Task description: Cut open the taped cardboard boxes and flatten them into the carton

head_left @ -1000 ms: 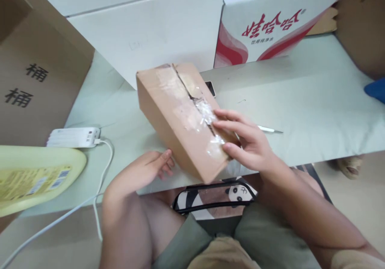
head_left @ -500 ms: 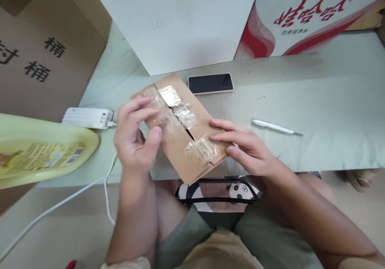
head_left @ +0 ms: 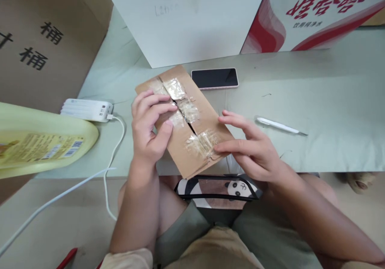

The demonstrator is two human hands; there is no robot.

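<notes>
A small flat brown cardboard box (head_left: 207, 110) lies slantwise on the table, its near corner jutting past the front edge. Wrinkled clear tape (head_left: 190, 110) crosses the dark seam along its top in several patches. My left hand (head_left: 152, 124) rests on the box's left part, fingers spread over the tape near the seam and thumb apart. At the box's right corner is my right hand (head_left: 252, 146), fingers apart. One of its fingertips touches the nearest tape patch, another is by the right edge.
A phone (head_left: 215, 78) lies behind the box, a white pen-like tool (head_left: 278, 125) to the right. Large cartons (head_left: 192, 28) line the back. To the left are a white power bank (head_left: 87, 109) with a cable (head_left: 117, 144) and a yellow bottle (head_left: 45, 140). A panda-print bag (head_left: 210, 192) sits below.
My left hand has come down and right onto the taped top. My right hand's fingers have spread and shifted at the corner. The camera view has moved slightly.
</notes>
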